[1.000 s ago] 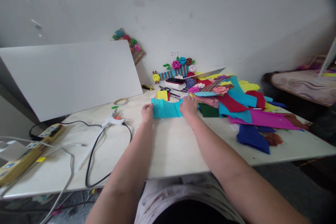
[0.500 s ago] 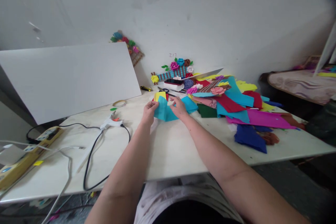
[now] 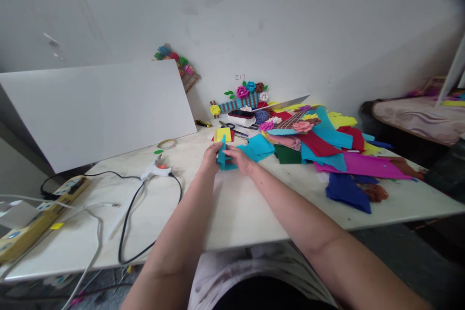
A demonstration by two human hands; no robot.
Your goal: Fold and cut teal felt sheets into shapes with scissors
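Compared with a second ago, when the blue paper strip (image 3: 222, 154) is seen spread flat between well-separated hands, the hands are now brought close together and the near end of the strip is bunched upright between them. By this, the strip seems to be turned from a flat band into layers (a folding step, to judge by its shape), and that step appears only partly done, since a length of blue is left lying to the right of the right hand (image 3: 240, 159).

The upright edge is pinched by the closed fingers of the left hand (image 3: 211, 159). The fingers of the right hand are curled against the paper from the other side; whether they are fully closed on it cannot be told at this size. The strip is kept low over the table (image 3: 243, 218), just in front of a yellow paper square (image 3: 222, 134).

As for containers, no open one is made out. A phone (image 3: 241, 114) is rested on a white box (image 3: 240, 120), whose inside is hidden.
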